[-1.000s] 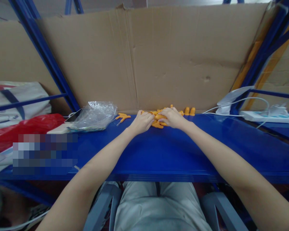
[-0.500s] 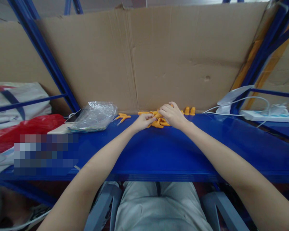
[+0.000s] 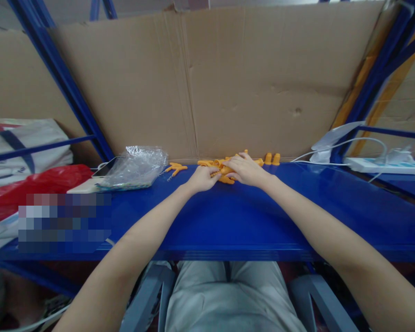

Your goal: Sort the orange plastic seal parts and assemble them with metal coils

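Both hands meet over a small pile of orange plastic parts [image 3: 227,180] at the back of the blue shelf. My left hand [image 3: 204,179] is closed, its thumb and fingers pinching an orange plastic piece with a thin ridged end, largely hidden. From the right, my right hand [image 3: 245,169] curls over an orange plastic part [image 3: 228,171], touching the piece in my left hand or lying very close to it. Left of the hands lie orange handles with metal spirals [image 3: 175,168], like corkscrews. Two orange caps [image 3: 272,159] stand upright to the right.
A clear plastic bag [image 3: 136,166] lies on the left, beside a red bag [image 3: 44,184] and a white cloth bag [image 3: 51,143]. Cardboard [image 3: 263,83] rises behind the blue shelf [image 3: 235,221]. White cables and a power strip [image 3: 387,167] lie at the right.
At half a second ago my right hand was raised slightly with its fingers bunched; now it lies lower and flatter over the orange part. My left hand stays nearly in place.
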### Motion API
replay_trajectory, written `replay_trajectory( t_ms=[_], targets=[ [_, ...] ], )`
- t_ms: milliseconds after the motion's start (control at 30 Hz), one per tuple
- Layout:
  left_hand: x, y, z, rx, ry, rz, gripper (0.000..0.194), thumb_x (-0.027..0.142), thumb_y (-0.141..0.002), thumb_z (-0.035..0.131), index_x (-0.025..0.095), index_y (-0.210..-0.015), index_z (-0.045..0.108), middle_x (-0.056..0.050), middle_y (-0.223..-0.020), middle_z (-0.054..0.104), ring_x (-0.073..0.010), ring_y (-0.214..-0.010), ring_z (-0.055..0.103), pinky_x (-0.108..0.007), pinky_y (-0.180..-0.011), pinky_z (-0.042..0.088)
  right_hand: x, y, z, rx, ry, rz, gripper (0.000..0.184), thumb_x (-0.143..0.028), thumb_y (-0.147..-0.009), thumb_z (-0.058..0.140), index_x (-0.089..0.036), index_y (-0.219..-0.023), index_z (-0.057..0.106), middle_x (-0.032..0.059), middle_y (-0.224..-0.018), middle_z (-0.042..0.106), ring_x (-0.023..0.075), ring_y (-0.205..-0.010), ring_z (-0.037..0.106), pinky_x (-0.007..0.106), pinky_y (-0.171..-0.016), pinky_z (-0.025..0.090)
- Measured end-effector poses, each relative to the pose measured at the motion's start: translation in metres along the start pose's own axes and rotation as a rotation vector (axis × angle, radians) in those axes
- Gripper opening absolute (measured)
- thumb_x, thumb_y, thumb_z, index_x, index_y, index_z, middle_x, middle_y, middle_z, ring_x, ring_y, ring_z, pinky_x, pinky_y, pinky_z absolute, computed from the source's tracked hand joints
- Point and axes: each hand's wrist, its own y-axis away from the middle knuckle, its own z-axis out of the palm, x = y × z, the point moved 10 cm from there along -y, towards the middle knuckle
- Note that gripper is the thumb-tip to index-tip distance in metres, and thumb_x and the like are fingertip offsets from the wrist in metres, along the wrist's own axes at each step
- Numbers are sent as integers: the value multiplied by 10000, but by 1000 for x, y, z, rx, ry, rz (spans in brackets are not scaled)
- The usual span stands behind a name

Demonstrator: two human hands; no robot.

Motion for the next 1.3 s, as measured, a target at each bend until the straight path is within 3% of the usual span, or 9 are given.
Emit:
replay_trajectory(
  t_ms=[100, 200, 500, 700, 1000, 1167, 1300],
  targets=[
    [9, 3, 2, -20, -287, 78, 279, 309, -886, 470, 175, -695, 623, -43, -640, 644, -188, -649, 585, -313, -674, 382, 2, 0, 7, -58, -14, 13, 235, -261, -951, 557, -160, -1132, 668, 146, -1087, 717, 277, -1068, 592, 453, -995, 348],
    [13, 5, 3, -22, -421, 85, 292, 294, -911, 433, 167, -799, 671, -72, -701, 690, -229, -740, 642, -351, -746, 392, 3, 1, 11, -87, -19, 27, 304, -261, -938, 590, -148, -1216, 640, 155, -1167, 699, 282, -1113, 583, 456, -1008, 359],
    [33, 9, -4, 41, -627, 173, 256, 226, -916, 456, 146, -853, 691, -131, -818, 728, -267, -842, 674, -401, -819, 362, 5, 2, 21, -31, -26, 26, 300, -231, -948, 555, -182, -1238, 618, 135, -1136, 697, 267, -1095, 588, 467, -1001, 367],
    [47, 10, -5, 75, -657, 228, 239, 197, -908, 462, 137, -853, 686, -137, -823, 728, -268, -844, 672, -413, -833, 359, 4, 1, 16, -25, 2, 38, 198, -195, -934, 559, -145, -1104, 648, 139, -1066, 705, 257, -1024, 595, 417, -964, 353],
    [23, 5, -9, 93, -419, 86, 234, 266, -874, 493, 158, -813, 692, -83, -740, 706, -231, -769, 656, -365, -795, 383, 0, -2, 5, 4, 83, 35, 157, -186, -942, 536, -141, -1037, 653, 123, -961, 718, 242, -930, 590, 392, -915, 305],
    [7, -2, -7, 86, -8, 0, 250, 330, -872, 514, 165, -751, 658, -33, -724, 682, -172, -680, 594, -278, -665, 401, -4, -1, -7, 64, 161, 17, 227, -138, -967, 437, -162, -1042, 649, 105, -958, 711, 234, -939, 567, 405, -957, 286],
    [-1, -5, -3, 59, 261, -76, 280, 362, -852, 589, 160, -660, 607, 21, -601, 557, -122, -587, 501, -243, -582, 359, -3, -1, -11, 98, 200, 26, 285, -99, -969, 381, -168, -1041, 648, 102, -957, 700, 233, -946, 547, 410, -984, 278]
  ],
)
